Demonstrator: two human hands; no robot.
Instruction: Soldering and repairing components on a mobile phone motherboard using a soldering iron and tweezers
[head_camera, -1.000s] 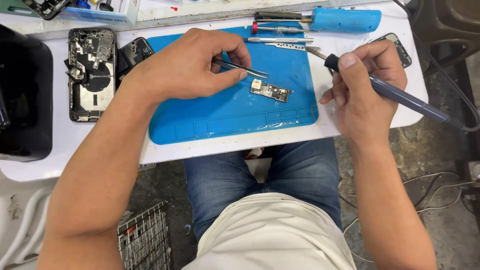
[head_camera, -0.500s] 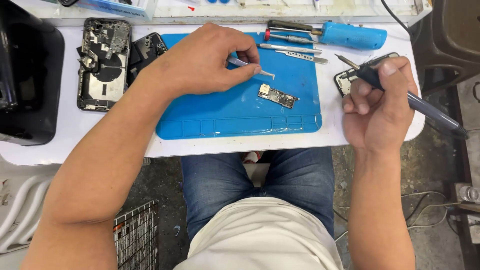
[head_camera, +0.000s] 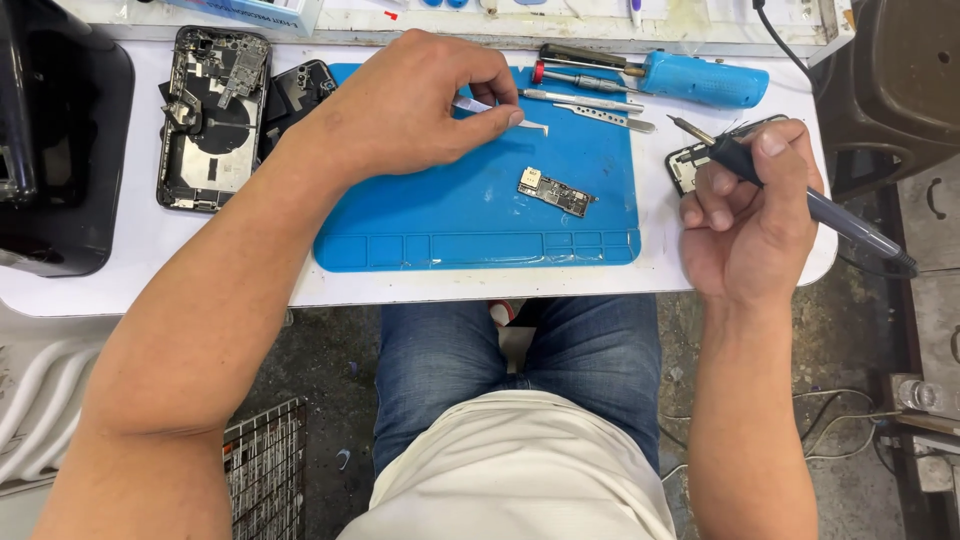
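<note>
Meanwhile, a small gold-and-black circuit board (head_camera: 557, 192) lies untouched on the blue mat (head_camera: 450, 210), as the left hand (head_camera: 420, 100) pinches silver tweezers (head_camera: 500, 112) above it and the right hand (head_camera: 750, 215) grips a soldering iron (head_camera: 800, 195), now drawn farther off the mat than a second ago.

Opened phone body (head_camera: 212, 118) far left on the white table (head_camera: 150, 240), dark phone part (head_camera: 300, 90) just beside it. Blue power tool (head_camera: 700, 80) along the far edge, small screwdriver (head_camera: 585, 80) left of it. Black box (head_camera: 60, 150) at the left end. Wire basket (head_camera: 265, 465) on the floor, near left.
</note>
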